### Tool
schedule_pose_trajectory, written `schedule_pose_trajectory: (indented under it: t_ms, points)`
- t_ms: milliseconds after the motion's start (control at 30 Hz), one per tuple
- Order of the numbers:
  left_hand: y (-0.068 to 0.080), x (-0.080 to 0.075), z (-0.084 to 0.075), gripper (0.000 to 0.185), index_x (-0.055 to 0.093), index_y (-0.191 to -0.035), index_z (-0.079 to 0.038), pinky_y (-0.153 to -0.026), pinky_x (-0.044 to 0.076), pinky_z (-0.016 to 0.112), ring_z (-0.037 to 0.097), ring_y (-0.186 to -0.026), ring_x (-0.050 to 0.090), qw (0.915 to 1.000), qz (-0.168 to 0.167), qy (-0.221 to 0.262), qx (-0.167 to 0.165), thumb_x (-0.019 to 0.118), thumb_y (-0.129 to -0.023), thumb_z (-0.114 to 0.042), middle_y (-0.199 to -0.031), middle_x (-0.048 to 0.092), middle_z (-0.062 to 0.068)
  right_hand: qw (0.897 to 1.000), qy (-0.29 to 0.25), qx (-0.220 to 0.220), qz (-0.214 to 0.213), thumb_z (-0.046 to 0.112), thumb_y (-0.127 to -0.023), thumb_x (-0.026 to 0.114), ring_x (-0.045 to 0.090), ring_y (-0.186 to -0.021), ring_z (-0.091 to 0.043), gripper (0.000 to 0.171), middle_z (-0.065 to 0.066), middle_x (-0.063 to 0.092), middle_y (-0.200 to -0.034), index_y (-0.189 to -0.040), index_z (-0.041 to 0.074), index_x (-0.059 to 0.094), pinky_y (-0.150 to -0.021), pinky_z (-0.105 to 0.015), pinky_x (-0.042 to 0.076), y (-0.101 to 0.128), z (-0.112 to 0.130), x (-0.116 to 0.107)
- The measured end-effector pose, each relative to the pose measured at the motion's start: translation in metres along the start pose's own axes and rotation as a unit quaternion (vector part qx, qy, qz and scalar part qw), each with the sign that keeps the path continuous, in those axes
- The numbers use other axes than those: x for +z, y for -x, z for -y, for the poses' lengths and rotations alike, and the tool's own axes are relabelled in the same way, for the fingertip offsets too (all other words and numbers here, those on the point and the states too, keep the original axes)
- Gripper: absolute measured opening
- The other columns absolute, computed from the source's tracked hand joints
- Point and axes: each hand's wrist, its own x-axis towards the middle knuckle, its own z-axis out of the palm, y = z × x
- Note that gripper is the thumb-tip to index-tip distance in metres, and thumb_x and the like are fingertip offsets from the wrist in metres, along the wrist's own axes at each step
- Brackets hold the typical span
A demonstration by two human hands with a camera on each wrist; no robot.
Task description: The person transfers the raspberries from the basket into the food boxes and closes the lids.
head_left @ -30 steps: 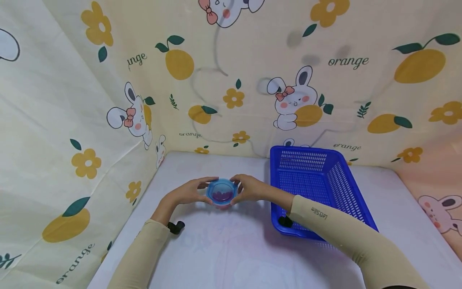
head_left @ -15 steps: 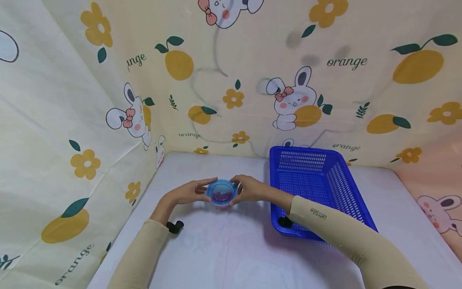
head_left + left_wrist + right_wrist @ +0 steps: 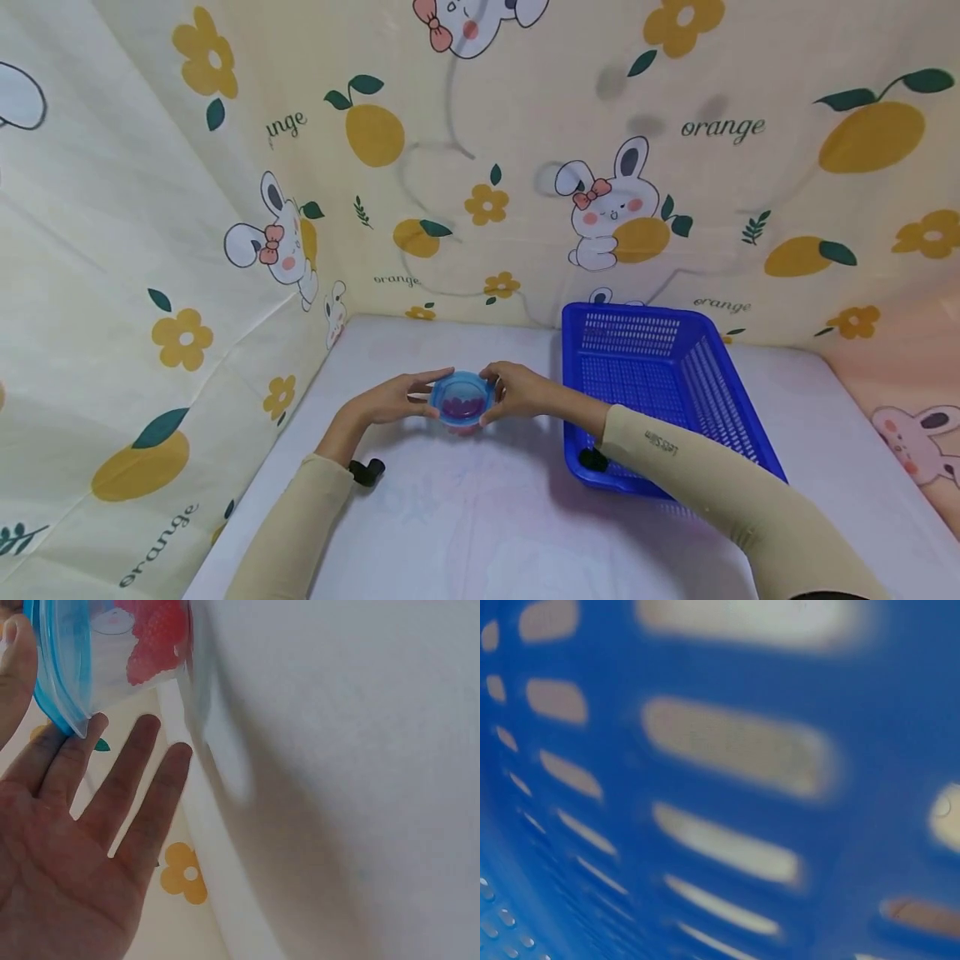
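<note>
A clear plastic food container [image 3: 462,405] with a light blue lid is at the middle of the table, between both hands. Red, bumpy pieces like raspberries [image 3: 156,641] show through its wall in the left wrist view. My left hand [image 3: 392,399] holds the lid's left edge between thumb and forefinger, its other fingers stretched out. From the opposite side, my right hand [image 3: 522,391] grips the lid's edge with thumb and fingertips. Whether the container's base touches the table is hard to tell. The right wrist view shows neither the right hand nor the container.
A blue slotted plastic basket [image 3: 572,367] stands on the right of the white table [image 3: 450,525], under the right forearm. Its slotted wall [image 3: 615,825] fills the right wrist view. A patterned cloth [image 3: 525,100] hangs behind and at the sides.
Both hands keep their hold on the container at the same spot. Only a very slight shift of the head view shows.
</note>
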Motion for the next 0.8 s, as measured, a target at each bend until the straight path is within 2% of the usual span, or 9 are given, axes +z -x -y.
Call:
schedule_pose_trajectory:
  t_ms: [233,433,633,800]
  points:
    - [0.0016,0.0007,-0.0007,0.082,0.034,-0.17,-0.02,-0.12,0.042,0.062,0.048,-0.147,0.049,1.0,0.004,0.0,0.009,0.078,-0.101,-0.026,-0.172,0.037,0.015,1.0,-0.01,-0.002,-0.001,0.022,-0.081,0.098,0.067,-0.098,-0.022,0.077,-0.012,0.069,-0.114,-0.142,-0.006,0.059,-0.086,-0.031,0.061,-0.0001,-0.0001,-0.0003]
    - [0.0024,-0.0006,-0.0005,0.083,0.037,-0.169,-0.021,-0.118,0.046,0.057,0.044,-0.148,0.049,0.9998,0.005,-0.018,0.001,0.081,-0.098,-0.027,-0.172,0.038,0.013,1.0,-0.025,0.001,-0.001,0.02,-0.08,0.098,0.067,-0.098,-0.021,0.078,-0.011,0.07,-0.113,-0.142,-0.008,0.058,-0.086,-0.031,0.062,0.0,-0.001,0.0046]
    - [0.0001,-0.0048,-0.0044,0.084,0.04,-0.168,-0.02,-0.119,0.046,0.055,0.043,-0.149,0.049,0.9995,0.008,-0.031,-0.003,0.084,-0.097,-0.028,-0.171,0.04,0.014,1.0,0.0,0.007,-0.001,0.022,-0.08,0.098,0.068,-0.1,-0.022,0.08,-0.014,0.069,-0.118,-0.143,-0.007,0.058,-0.088,-0.033,0.062,-0.0011,0.0033,0.0015]
    - [-0.0016,-0.0051,-0.006,0.088,0.038,-0.169,-0.017,-0.121,0.042,0.058,0.042,-0.15,0.048,0.9993,0.012,-0.035,-0.005,0.085,-0.095,-0.031,-0.171,0.04,0.012,1.0,0.018,0.018,0.008,0.029,-0.084,0.095,0.07,-0.11,-0.028,0.088,-0.017,0.068,-0.127,-0.152,-0.007,0.051,-0.095,-0.037,0.062,0.0009,0.0044,-0.0008]
